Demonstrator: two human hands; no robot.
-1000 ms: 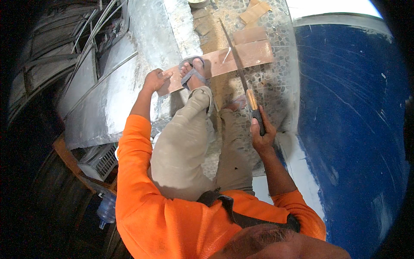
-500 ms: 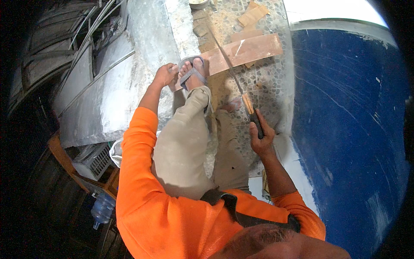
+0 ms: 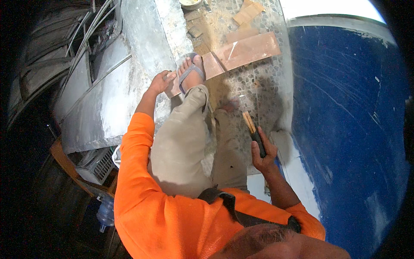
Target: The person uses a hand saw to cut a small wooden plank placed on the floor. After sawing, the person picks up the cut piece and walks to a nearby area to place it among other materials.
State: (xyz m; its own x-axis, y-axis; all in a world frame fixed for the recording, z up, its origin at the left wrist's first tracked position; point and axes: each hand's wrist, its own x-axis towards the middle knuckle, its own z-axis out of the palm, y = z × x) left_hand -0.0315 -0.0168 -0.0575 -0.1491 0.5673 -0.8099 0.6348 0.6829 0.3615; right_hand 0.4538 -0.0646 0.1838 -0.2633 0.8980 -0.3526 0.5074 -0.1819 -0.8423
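Observation:
My right hand (image 3: 264, 151) is closed around the dark, tan-ended handle (image 3: 254, 134) of a handsaw. Its blade barely shows, smeared by motion. A long reddish-brown board (image 3: 248, 51) lies across the ledge and reaches out over the pebbled floor. A dark slit, running in from its near edge, marks the board right of my foot. My sandalled left foot (image 3: 191, 74) presses on the board near its left end. Beside the foot, my left hand (image 3: 163, 81) grips that end, its fingertips partly hidden.
The grey concrete ledge (image 3: 144, 30) runs along the left. Loose brown offcuts (image 3: 249, 13) lie on the pebbled floor (image 3: 263, 86), near a pale bowl (image 3: 191, 4). At right stands a large blue panel (image 3: 349, 121). A plastic crate (image 3: 97, 166) and clear bottle (image 3: 106, 212) sit lower left.
My right hand has drawn the saw handle back toward me. The blade, plain across the board before, is now hardly visible. My left hand and foot stay on the board.

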